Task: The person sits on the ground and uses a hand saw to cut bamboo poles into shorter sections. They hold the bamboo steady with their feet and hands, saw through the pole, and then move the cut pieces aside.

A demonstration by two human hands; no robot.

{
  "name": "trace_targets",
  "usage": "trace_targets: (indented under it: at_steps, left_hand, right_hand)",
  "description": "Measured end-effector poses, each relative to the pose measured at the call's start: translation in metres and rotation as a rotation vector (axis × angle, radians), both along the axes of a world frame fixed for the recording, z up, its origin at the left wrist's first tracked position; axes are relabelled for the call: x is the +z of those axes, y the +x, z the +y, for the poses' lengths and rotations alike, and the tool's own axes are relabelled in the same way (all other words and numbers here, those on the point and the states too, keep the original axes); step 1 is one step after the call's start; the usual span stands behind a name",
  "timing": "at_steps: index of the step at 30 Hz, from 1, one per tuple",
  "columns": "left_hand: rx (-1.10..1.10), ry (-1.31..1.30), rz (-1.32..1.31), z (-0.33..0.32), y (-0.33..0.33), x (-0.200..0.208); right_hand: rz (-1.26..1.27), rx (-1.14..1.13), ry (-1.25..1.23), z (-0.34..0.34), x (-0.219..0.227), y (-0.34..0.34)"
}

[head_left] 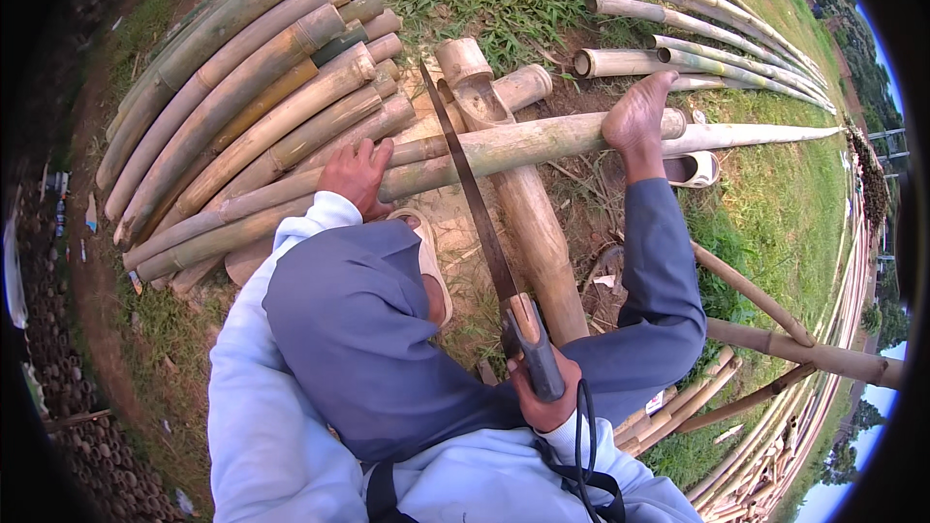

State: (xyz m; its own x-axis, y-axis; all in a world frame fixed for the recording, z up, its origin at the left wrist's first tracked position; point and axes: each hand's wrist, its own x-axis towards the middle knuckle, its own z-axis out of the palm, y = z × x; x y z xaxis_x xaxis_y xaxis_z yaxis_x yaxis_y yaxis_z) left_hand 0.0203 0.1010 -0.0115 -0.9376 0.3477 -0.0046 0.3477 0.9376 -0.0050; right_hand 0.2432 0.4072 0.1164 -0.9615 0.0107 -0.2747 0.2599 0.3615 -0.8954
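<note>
My right hand (547,392) is wrapped around the dark handle of a handsaw (475,194) with a long, narrow blade. The blade reaches away from me and lies across a greenish-tan bamboo pole (552,138); whether its teeth have cut in cannot be made out. My left hand (358,174) grips bamboo to the left of the blade, its fingers over the top. My bare right foot (635,126) rests on the pole near its right end. Beneath the pole is a thick bamboo support (533,232) with a notched upper end.
Cut bamboo lengths (262,77) lie piled at the left. Long poles (697,10) stretch over the grass at the far right. A loose sandal (693,169) lies beyond my right leg; another (426,261) is by my left knee. Slanting bamboo bars (804,349) stand at right.
</note>
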Motion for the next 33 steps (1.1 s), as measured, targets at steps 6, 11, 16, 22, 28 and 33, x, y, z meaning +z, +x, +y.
trace_targets:
  at_steps: [6, 11, 16, 22, 28, 33]
  left_hand:
    - [0.014, 0.024, 0.023, 0.001, -0.002, -0.001]
    - [0.009, 0.017, 0.053, -0.002, 0.009, -0.013]
    - [0.004, 0.061, 0.058, 0.003, 0.007, -0.005]
    - [-0.086, 0.032, 0.168, 0.005, 0.002, -0.02]
    - [-0.1, 0.081, 0.139, 0.035, 0.006, -0.026]
    - [-0.077, 0.07, 0.168, 0.034, 0.006, -0.034]
  right_hand:
    - [0.214, 0.047, -0.088, -0.035, -0.056, -0.088]
    - [0.097, 0.077, -0.04, -0.015, -0.027, -0.025]
    - [0.169, 0.064, -0.001, -0.013, -0.021, -0.033]
    - [0.232, 0.031, 0.072, -0.018, -0.021, -0.044]
    - [0.189, -0.005, 0.083, -0.002, -0.021, -0.041]
    - [0.159, 0.015, 0.034, 0.004, -0.026, -0.04]
